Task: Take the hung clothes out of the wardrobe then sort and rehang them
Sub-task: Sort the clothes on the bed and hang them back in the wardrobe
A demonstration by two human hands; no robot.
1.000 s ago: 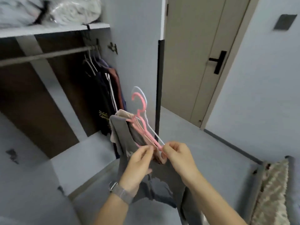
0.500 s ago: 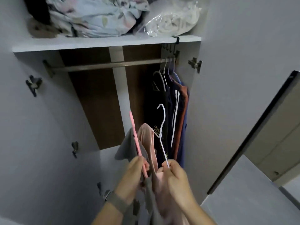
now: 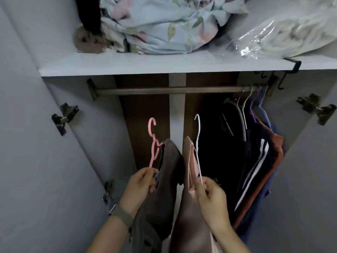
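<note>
The wardrobe (image 3: 27, 161) has matte grey walls, a brown back panel and a flat shelf (image 3: 127, 64) bearing crumpled floral bedding (image 3: 164, 24). A metal rail (image 3: 164, 90) spans below; dark clothes (image 3: 255, 161) hang bunched at its far right. Near centre, the left hand (image 3: 140, 187) pinches a pink plastic hanger (image 3: 153, 143) carrying a grey garment (image 3: 164, 179). Just right, the right hand (image 3: 211, 199) pinches a thin white hanger (image 3: 197, 143) carrying a smooth pink garment (image 3: 187, 207).

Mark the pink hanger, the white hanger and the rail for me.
pink hanger (image 3: 152, 141), head view, on its neck below the hook.
white hanger (image 3: 198, 132), head view, on its straight stem under the hook.
rail (image 3: 164, 90), head view, on the bare middle stretch.
</note>
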